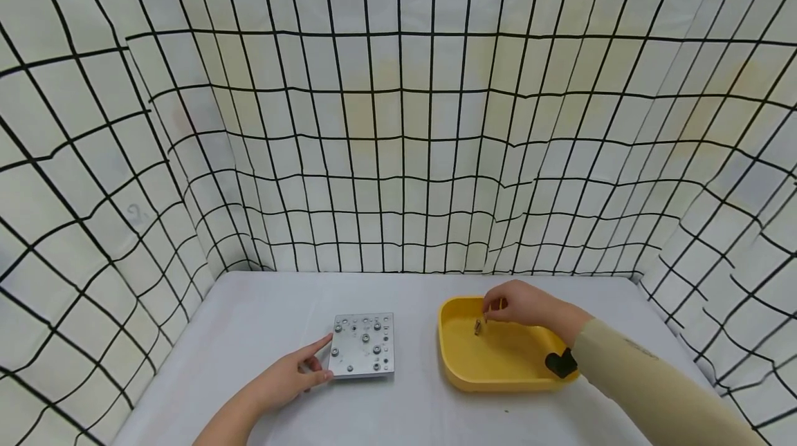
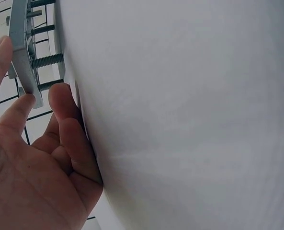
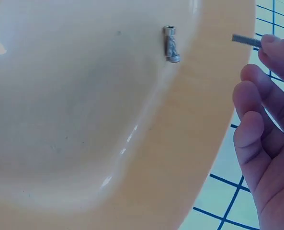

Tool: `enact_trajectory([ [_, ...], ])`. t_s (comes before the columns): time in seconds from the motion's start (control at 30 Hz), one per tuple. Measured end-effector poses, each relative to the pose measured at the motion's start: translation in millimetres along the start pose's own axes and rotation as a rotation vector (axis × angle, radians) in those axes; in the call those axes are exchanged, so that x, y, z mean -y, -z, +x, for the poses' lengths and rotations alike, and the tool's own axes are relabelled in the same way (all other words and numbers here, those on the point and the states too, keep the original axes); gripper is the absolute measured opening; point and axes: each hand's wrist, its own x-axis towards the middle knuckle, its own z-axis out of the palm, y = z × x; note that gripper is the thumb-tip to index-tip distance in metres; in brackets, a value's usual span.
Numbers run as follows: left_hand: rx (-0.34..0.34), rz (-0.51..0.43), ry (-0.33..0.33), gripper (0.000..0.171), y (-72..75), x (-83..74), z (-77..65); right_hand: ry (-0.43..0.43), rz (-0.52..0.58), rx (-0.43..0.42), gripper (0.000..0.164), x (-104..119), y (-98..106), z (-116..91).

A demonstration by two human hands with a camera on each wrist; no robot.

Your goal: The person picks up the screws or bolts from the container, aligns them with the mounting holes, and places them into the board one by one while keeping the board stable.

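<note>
My left hand [image 1: 289, 378] grips the left side of a square metal plate [image 1: 356, 356], thumb at its near corner and index finger farther along the edge. Several bolt heads and holes dot the plate's top. In the left wrist view, threaded bolt shanks [image 2: 47, 61] stick out beneath the plate toward the tabletop. Over the far side of a yellow tray [image 1: 461, 378], my right hand [image 1: 519, 302] pinches a small screw [image 3: 246, 40] between thumb and fingertip, its threaded end showing. Socket-head screws [image 3: 170, 44] lie close together on the tray floor below.
A white cloth covers the table [image 1: 417, 411], and a white curtain with a black grid [image 1: 398, 155] rises behind it and on both sides. A dark heart-shaped piece [image 1: 561, 363] shows by the right wrist, over the tray's right end. A tiny dark speck [image 1: 507, 411] lies before the tray.
</note>
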Motion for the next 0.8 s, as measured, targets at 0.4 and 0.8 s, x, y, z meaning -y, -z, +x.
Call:
enact_trajectory([
  [0.4, 0.003, 0.0, -0.011, 0.081, -0.1, 1.4, 0.9, 0.036, 0.131, -0.074, 0.012, 3.4, -5.1, -6.2],
  [0.8, 0.006, -0.003, -0.021, 0.081, -0.1, 4.4, 2.4, 0.099, 0.278, -0.064, 0.007, 60.0, -28.1, 25.7],
])
